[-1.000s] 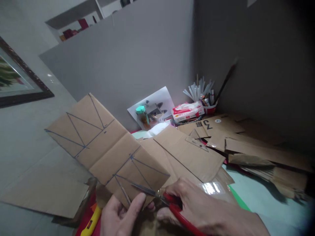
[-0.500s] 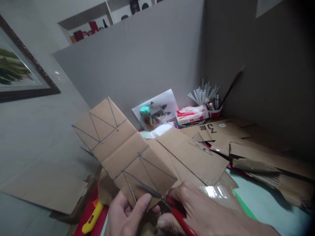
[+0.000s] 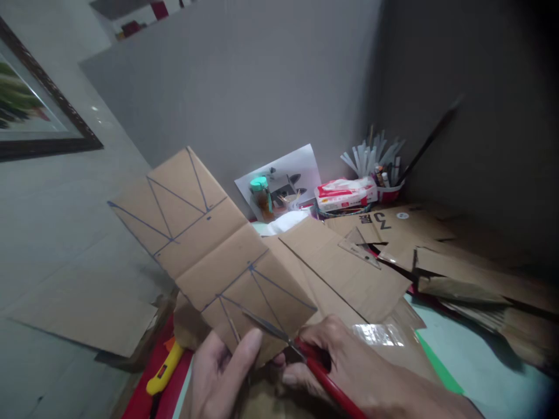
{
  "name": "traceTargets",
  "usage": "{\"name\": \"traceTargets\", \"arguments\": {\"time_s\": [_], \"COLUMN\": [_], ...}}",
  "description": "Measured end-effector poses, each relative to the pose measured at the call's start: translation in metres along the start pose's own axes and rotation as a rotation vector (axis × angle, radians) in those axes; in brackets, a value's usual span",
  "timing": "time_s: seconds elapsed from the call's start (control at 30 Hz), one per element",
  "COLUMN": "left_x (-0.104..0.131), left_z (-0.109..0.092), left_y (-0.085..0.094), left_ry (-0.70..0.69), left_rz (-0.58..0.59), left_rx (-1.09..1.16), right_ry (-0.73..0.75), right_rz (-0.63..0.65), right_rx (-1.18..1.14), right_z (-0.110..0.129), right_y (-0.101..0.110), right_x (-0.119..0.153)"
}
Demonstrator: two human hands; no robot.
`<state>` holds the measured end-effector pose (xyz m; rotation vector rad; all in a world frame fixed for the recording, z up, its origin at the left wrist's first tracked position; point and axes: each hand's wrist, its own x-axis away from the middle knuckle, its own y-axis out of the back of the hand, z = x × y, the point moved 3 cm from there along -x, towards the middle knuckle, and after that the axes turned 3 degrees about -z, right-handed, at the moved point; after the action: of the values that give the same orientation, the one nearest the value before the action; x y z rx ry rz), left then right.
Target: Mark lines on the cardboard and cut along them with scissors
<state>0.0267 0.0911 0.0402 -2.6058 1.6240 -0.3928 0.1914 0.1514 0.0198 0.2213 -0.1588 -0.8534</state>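
Head view: my left hand (image 3: 222, 372) pinches the marked cardboard sheet (image 3: 209, 256) above the bench; my right hand (image 3: 349, 366) grips red-handled scissors (image 3: 301, 352), blades entering its lower edge; next, steering along the blue line.

The cardboard sheet (image 3: 205, 244) is plain brown, crossed with blue pen lines that make triangles and fans; the scissors (image 3: 301, 355) have red handles and grey blades; the utility knife (image 3: 163, 369) is yellow with a small red mark; the jar (image 3: 261, 196) is amber under a teal lid; the tissue pack (image 3: 345, 193) is white with red print; the cup (image 3: 390, 192) is red and white; the mat (image 3: 463, 361) is pale green with a brighter green edge; the wall (image 3: 262, 87) is flat grey.
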Motion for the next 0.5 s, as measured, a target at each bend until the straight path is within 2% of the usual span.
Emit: {"name": "traceTargets", "arguments": {"time_s": [0.1,0.17,0.33,0.5], "left_x": [-0.005,-0.007,-0.009,-0.008], "left_z": [0.002,0.002,0.0,0.003], "left_y": [0.001,0.0,-0.002,0.0], "left_ry": [-0.021,-0.035,-0.035,-0.018], "left_rz": [0.068,0.061,0.017,-0.002], "left_rx": [0.051,0.049,0.075,0.082], "right_ry": [-0.031,-0.055,-0.115,-0.119], "right_rz": [-0.001,0.011,0.143,0.081], "right_rx": [-0.02,-0.01,-0.034,0.025], "right_z": [0.007,0.01,0.004,0.005], "right_y": [0.0,0.003,0.015,0.022], "right_x": [0.002,0.004,0.01,0.015]}}
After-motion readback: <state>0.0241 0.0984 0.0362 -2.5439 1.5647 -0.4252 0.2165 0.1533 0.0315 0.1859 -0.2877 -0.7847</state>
